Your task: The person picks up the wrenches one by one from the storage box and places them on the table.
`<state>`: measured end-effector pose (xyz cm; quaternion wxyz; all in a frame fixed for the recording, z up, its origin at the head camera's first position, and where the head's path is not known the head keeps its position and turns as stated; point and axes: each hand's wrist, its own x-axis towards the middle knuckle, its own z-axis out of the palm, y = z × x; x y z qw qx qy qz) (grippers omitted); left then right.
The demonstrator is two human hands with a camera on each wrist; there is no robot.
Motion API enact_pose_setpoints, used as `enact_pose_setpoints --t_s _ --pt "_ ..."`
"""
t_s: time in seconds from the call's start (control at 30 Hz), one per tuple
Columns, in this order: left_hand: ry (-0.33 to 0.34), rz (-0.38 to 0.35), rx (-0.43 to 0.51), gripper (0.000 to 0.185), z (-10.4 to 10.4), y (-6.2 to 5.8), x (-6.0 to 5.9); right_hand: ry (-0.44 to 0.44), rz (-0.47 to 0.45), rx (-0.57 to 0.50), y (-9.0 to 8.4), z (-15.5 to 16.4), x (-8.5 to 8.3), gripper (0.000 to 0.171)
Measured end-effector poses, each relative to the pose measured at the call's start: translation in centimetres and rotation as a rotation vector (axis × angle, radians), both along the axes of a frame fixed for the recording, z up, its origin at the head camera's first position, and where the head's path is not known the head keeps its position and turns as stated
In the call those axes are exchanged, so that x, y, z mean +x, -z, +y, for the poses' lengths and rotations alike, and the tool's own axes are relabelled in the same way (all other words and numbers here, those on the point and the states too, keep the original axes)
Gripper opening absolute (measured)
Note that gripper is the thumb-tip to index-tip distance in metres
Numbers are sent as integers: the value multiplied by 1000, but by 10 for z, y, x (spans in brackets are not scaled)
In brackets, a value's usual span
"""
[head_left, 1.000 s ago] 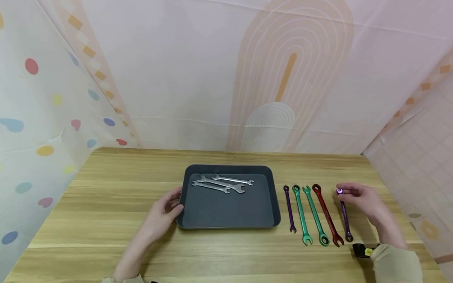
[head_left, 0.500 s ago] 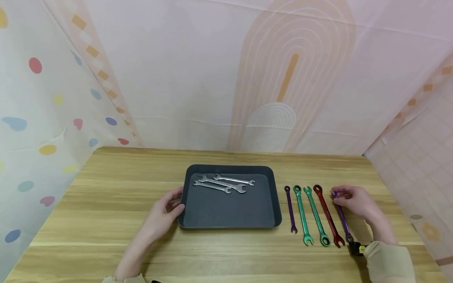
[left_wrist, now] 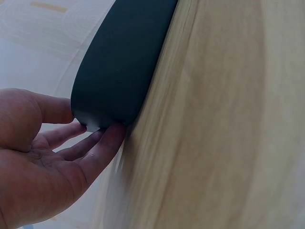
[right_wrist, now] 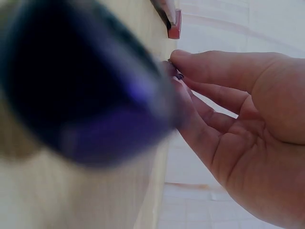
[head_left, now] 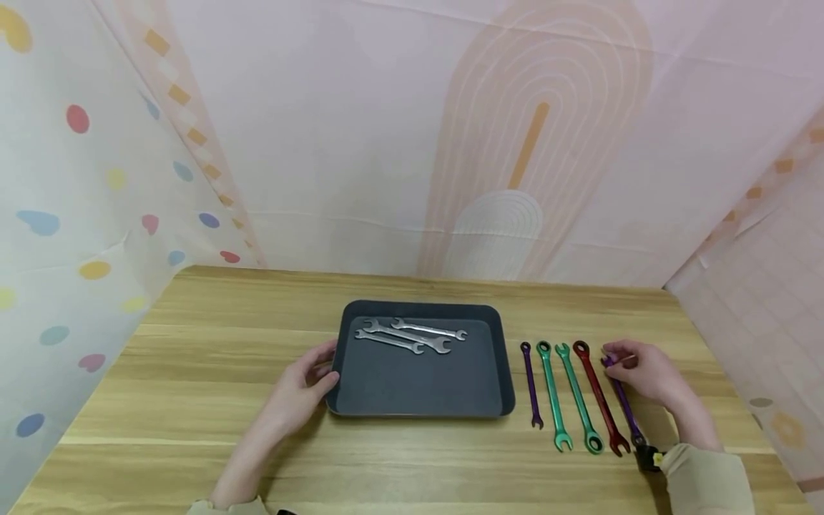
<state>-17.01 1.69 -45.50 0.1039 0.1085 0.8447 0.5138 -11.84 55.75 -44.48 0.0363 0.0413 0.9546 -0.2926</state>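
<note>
We see the left hand [head_left: 302, 386] w/ relaxed fingers resting against the tray [head_left: 418, 408] at its left edge. Three silver wrenches [head_left: 408, 335] lie at the tray's back. Right of it, on the table [head_left: 193, 357]: small purple wrench [head_left: 531, 386], two green wrenches [head_left: 566, 397], a red wrench [head_left: 600, 397]. Right hand [head_left: 644, 372] pinches the far end of the long purple wrench [head_left: 626, 404], lying just beside the red one.

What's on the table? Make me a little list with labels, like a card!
Table: wooden top
Tray: dark tray, middle of table
In tray: three silver wrenches
Beside tray: row of coloured wrenches, short purple wrench, two green wrenches, red wrench, long purple wrench
Left hand: fingers touch the tray's left edge
Right hand: pinches the far end of the long purple wrench
</note>
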Motion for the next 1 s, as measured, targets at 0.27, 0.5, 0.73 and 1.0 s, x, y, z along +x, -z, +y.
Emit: enact_pose_setpoints --t_s 0.27,0.5,0.73,1.0 --pt "0 7 3 55 2 -2 1 17 37 26 3 -3 1 37" --pt "-6 4 2 56 1 -3 1 75 126 34 -4 -11 2 41" --pt "1 12 8 55 0 -2 1 94 249 28 -17 -40 5 39" --pt "4 17 3 55 0 -2 1 23 310 -9 -20 -83 3 32"
